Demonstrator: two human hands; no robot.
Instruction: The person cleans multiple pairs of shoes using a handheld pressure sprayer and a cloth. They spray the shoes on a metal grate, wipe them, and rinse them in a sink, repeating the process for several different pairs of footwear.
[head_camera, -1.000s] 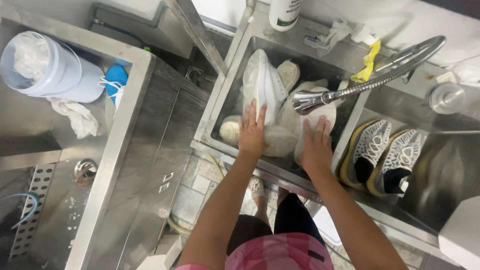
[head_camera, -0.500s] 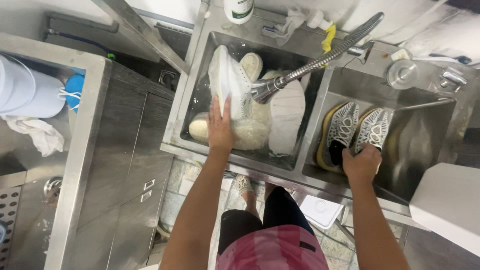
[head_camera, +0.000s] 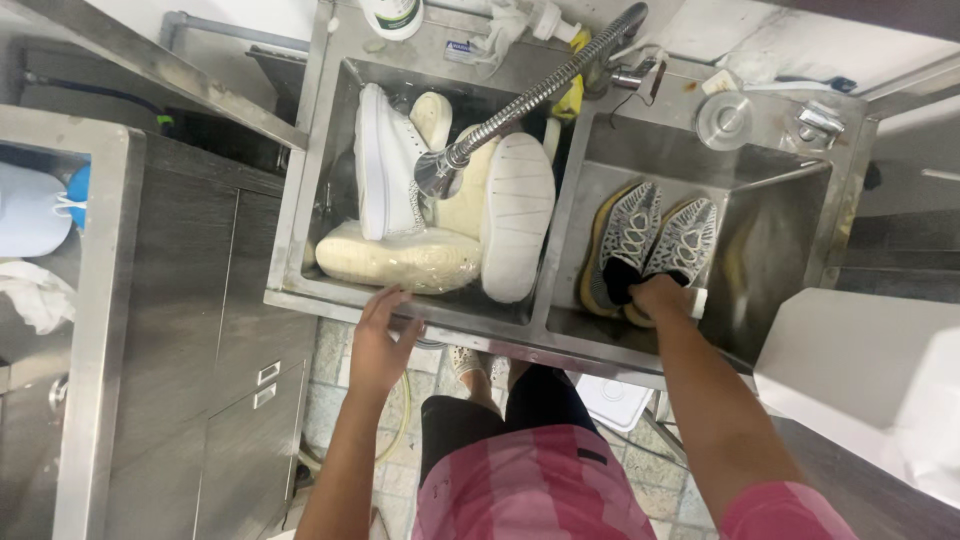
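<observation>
Moved: left hand (head_camera: 380, 345) left the white shoes (head_camera: 400, 190), spread on sink (head_camera: 300, 180) rim.
Right hand (head_camera: 660, 297): gripped patterned sneakers (head_camera: 655, 235) in right basin.

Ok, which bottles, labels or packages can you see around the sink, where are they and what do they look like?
Bottle: top edge behind the left basin, white, round, with a green-and-white label.
Small label: flat on the steel ledge right of the bottle, rectangular, blue and white.
Pump dispenser head: behind the faucet hose, white; its body is out of view.
No screens or signs visible.
</observation>
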